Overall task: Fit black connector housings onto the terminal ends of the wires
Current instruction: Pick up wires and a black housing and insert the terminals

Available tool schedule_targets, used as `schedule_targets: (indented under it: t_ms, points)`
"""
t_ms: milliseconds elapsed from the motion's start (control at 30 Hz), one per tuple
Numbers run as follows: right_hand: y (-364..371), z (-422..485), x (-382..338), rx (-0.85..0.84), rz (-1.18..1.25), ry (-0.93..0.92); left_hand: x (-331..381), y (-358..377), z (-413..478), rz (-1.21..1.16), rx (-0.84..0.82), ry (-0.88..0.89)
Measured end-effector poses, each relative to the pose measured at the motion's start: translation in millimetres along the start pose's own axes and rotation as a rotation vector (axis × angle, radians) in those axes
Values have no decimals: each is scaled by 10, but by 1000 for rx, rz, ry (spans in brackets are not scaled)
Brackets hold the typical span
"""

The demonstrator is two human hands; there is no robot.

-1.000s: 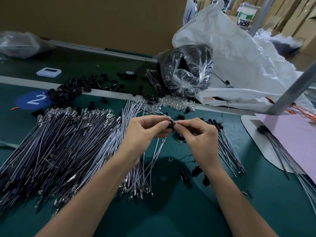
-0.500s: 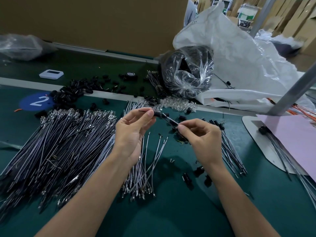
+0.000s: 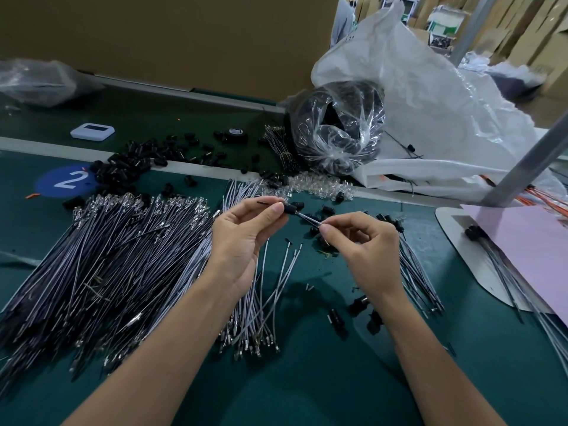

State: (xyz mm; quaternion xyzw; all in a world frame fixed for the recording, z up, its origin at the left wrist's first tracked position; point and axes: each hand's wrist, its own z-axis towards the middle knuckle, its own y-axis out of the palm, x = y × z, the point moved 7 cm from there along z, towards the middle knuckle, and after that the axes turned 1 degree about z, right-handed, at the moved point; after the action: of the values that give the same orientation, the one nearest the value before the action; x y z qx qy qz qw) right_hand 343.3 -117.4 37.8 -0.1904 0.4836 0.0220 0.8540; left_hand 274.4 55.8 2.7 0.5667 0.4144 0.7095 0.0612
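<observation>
My left hand (image 3: 242,238) pinches a small black connector housing (image 3: 290,208) between thumb and forefinger, above the green mat. My right hand (image 3: 362,250) pinches the thin wire (image 3: 307,217) that runs out of that housing, a little to the right and lower. A big pile of grey wires with metal terminals (image 3: 107,256) lies to the left. A smaller bunch of wires (image 3: 258,309) lies under my left wrist. Loose black housings (image 3: 129,167) are heaped at the back left. Wires with housings fitted (image 3: 415,272) lie right of my right hand.
A clear bag of black parts (image 3: 338,130) and a large white sack (image 3: 430,112) stand at the back right. A pink sheet (image 3: 528,250) on a white board holds more wires at the right. A metal post (image 3: 528,161) rises there. Loose housings (image 3: 359,305) lie near my right wrist.
The hands have drawn apart: my left hand moved up and left with the housing, and my right hand slid along the wire, which now shows stretched between them.
</observation>
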Motion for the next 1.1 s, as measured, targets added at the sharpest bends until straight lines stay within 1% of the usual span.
schedule_targets:
  t_ms: [333,600,800,1100]
  points:
    - [-41,4,-56,42,103,-38,2,11,-11,-40,-14,-19]
    - [-23,1,-33,21,64,-15,16,18,11,-109,-20,-19]
    - [-5,-14,-51,20,77,-36,47,30,7,-106,-44,-10]
    - [-7,-12,-17,67,70,12,38,42,10,-92,-57,-16]
